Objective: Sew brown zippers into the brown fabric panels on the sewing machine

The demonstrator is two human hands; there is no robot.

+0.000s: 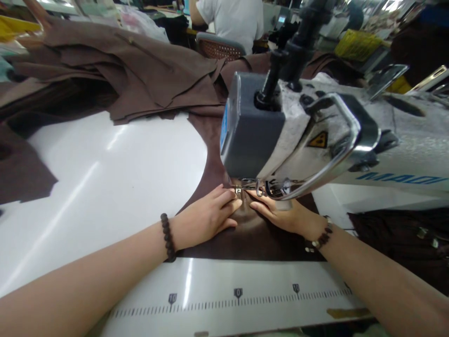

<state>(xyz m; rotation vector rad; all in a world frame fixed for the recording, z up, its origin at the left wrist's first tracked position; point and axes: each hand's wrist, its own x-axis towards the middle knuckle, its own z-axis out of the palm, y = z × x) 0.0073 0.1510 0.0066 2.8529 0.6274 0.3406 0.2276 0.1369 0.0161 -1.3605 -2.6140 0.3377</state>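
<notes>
A dark brown fabric piece [245, 243] lies flat on the white table, running under the head of a sewing machine [256, 126]. My left hand [206, 213] rests on the fabric just left of the presser foot [238, 190], fingers stretched toward it. To the right of the foot, my right hand [284, 213] lies on the same fabric with its fingers extended, partly hidden by the machine's metal guard [329, 173]. A small fold or seam shows between the fingertips. Dark beaded bracelets circle both wrists.
Layered brown fabric pieces [147, 75] are heaped along the table's far side, and more dark cloth [403, 234] lies at the right. A ruler scale [238, 299] marks the front edge. Beyond the table, a person in a white shirt [235, 21] sits on a chair [220, 47].
</notes>
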